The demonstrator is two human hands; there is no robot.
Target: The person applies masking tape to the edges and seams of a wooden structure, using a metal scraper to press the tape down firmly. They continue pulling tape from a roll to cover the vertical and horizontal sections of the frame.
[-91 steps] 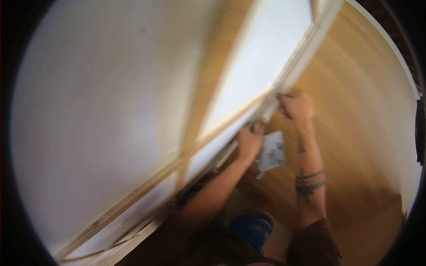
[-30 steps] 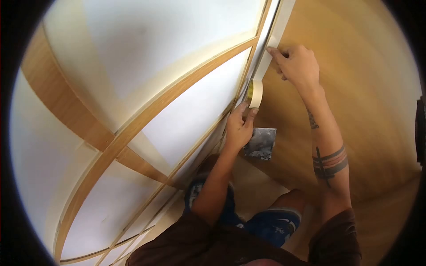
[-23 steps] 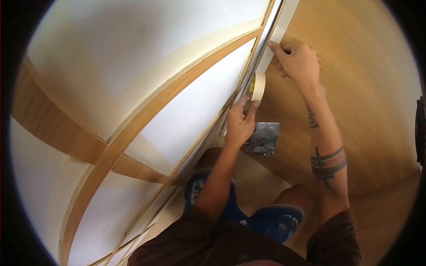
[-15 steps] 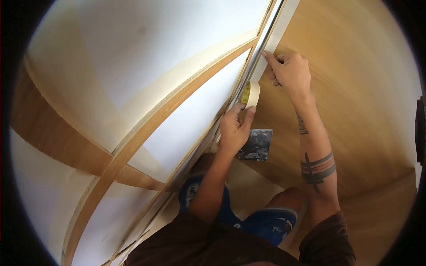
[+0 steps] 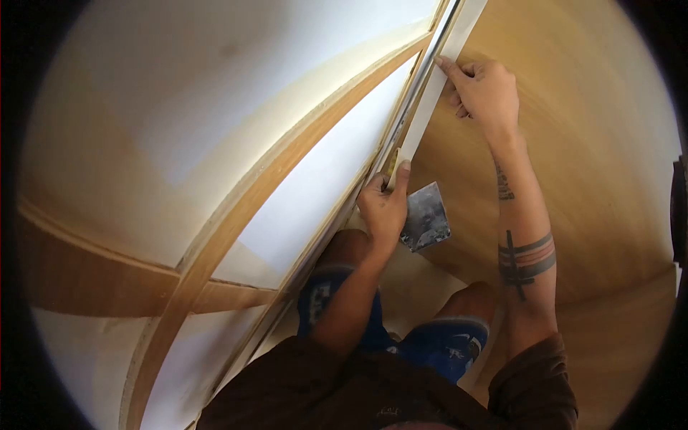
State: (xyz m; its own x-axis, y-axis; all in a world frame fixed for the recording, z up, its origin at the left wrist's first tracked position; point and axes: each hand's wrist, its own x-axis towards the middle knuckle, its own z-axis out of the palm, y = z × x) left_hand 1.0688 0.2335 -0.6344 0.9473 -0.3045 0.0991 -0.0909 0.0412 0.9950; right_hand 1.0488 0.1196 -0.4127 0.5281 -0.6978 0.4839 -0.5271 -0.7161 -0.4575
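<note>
My left hand [image 5: 384,209] is closed round a roll of masking tape [image 5: 393,169], mostly hidden by the fingers and seen nearly edge-on. From the roll a pale strip of tape [image 5: 428,107] runs up along the narrow edge beside the wooden panel. Higher up, my right hand [image 5: 489,94] pinches the strip's left edge between thumb and finger, the other fingers curled. A dark, smeared square scraper blade [image 5: 426,217] juts out beside my left hand, its handle out of sight.
On the left stands a frame with curved wooden bars [image 5: 247,183] and white panes [image 5: 322,168]. A broad wooden panel [image 5: 588,158] fills the right side. My knees, in blue shorts [image 5: 444,351], are below over the floor.
My right hand has moved up and slightly right along the edge. The tape roll has turned more edge-on in my left hand, and the scraper blade has tilted and shifted up and right.
</note>
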